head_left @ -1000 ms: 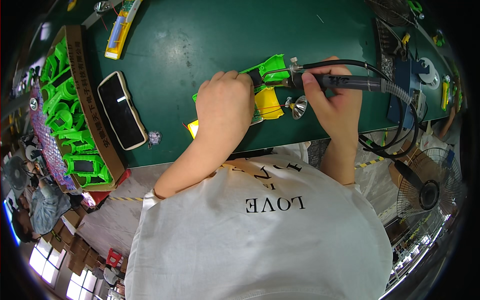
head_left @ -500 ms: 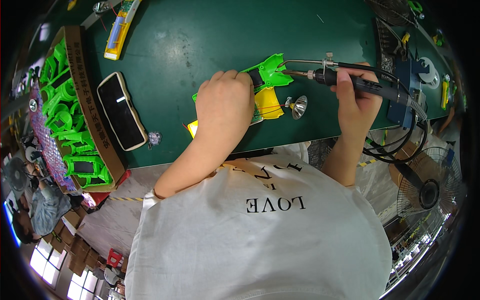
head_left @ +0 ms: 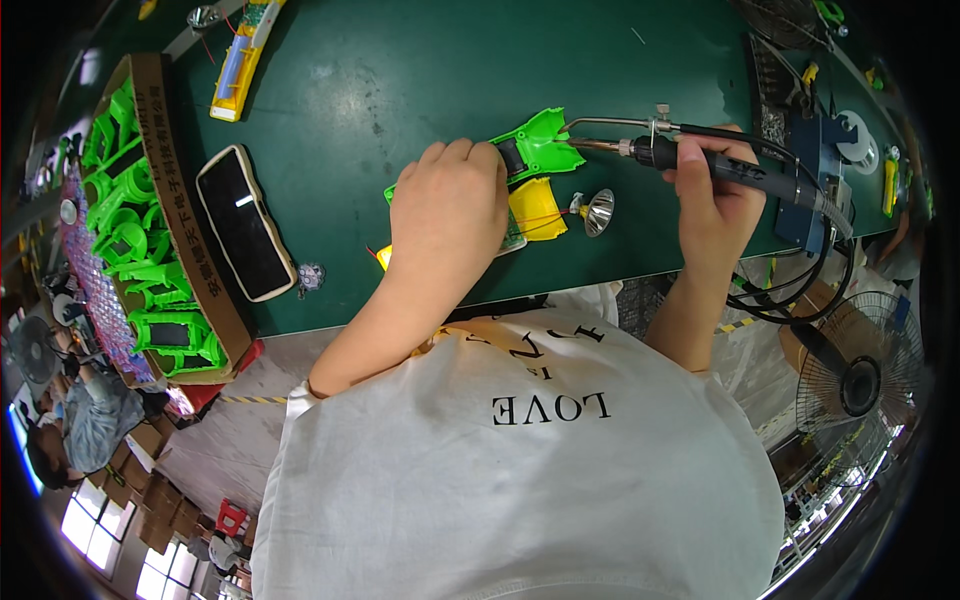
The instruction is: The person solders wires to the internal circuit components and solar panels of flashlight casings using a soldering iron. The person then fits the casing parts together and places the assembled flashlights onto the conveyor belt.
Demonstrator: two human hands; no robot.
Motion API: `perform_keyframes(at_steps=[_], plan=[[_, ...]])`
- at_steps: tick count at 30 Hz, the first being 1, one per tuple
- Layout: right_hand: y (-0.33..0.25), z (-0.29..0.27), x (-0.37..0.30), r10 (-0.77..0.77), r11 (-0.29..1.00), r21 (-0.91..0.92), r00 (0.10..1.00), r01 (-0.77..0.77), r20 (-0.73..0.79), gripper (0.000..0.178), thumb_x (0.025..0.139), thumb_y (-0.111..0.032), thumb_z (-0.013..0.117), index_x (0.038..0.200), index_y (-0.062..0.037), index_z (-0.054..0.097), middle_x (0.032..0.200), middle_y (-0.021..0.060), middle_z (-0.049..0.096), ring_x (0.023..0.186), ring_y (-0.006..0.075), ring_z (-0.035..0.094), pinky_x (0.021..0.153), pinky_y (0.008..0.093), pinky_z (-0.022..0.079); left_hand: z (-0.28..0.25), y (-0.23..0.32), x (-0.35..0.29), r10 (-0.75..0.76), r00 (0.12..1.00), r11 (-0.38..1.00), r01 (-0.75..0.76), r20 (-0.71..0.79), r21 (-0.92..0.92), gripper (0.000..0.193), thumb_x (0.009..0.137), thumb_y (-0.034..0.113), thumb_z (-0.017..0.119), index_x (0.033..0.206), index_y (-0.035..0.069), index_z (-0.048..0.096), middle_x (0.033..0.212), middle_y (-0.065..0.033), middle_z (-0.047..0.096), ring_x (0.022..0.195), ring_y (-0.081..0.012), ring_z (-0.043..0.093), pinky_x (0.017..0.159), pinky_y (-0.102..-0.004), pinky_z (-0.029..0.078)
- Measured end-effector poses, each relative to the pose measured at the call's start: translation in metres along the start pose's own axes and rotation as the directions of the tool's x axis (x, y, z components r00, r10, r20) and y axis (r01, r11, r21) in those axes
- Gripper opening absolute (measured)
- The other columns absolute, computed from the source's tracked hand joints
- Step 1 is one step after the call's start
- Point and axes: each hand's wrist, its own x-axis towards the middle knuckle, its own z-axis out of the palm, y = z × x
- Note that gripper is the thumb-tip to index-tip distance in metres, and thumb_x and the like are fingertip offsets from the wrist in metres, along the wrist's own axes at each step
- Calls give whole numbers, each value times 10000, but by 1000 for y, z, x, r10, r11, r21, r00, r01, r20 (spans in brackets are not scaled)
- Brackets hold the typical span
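- The right hand (head_left: 715, 200) has its fingers closed around the black handle of a soldering iron (head_left: 720, 168), held nearly level, with a thin metal feed tube (head_left: 605, 122) clamped along its upper side.
- A second ago the tip reached deep into the green housing (head_left: 548, 142), next to the left hand (head_left: 447, 200); it has since been drawn back to the right, to the flared end. Over the last half second it has hardly moved.
- That suggests a pause in applying the iron near the black panel (head_left: 512, 155). Whether the tip touches the plastic or hovers just above it, I cannot tell.
- The left hand has not shifted. It lies over the near part of the green housing, fingers curled downward; their tips are hidden, so I cannot tell if they grip or only press.
- The green housing lies on the tabletop (head_left: 400, 70) in front of the person, beside a yellow shell (head_left: 538, 208), also partly under the left hand.
- A reflector lamp (head_left: 598, 213) rests just right of the yellow shell, with a red wire running toward it.
- Further left are a phone (head_left: 243, 222) and a cardboard box (head_left: 195, 220) of green plastic parts (head_left: 125, 240).
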Motion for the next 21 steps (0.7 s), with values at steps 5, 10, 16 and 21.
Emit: perform_keyframes(at_steps=[5,10,16,21], plan=[[2,-14,1,75,996,48,997,-74,-32,86,768,-38,611,810,14,557,718,22,535,610,42,479,527,156,369,-20,-16,9,67,994,991,-77,-92,-108,143,713,55,590,853,37,566,779,-112,562,734,-286,537,646,-354,431],[3,-25,3,106,994,46,986,-101,-126,93,776,-49,606,822,14,556,707,32,545,566,50,490,507,152,373,-21,-39,12,72,973,963,-10,220,-271,292,684,67,636,958,26,543,831,-117,525,742,-248,521,684,-329,433],[-3,-36,2,100,995,23,966,-97,-240,107,774,-59,605,820,22,554,719,45,555,563,65,510,504,170,412,-24,-34,13,236,931,969,-205,278,-138,199,648,58,594,829,45,512,769,-114,536,746,-292,529,656,-375,429],[-7,-53,-4,64,997,-14,940,-73,-336,104,788,-71,583,811,25,550,657,30,533,531,61,489,502,181,423,-20,-31,-2,284,931,956,-292,231,2,246,665,38,592,874,53,463,778,-106,517,731,-310,515,633,-384,413]])
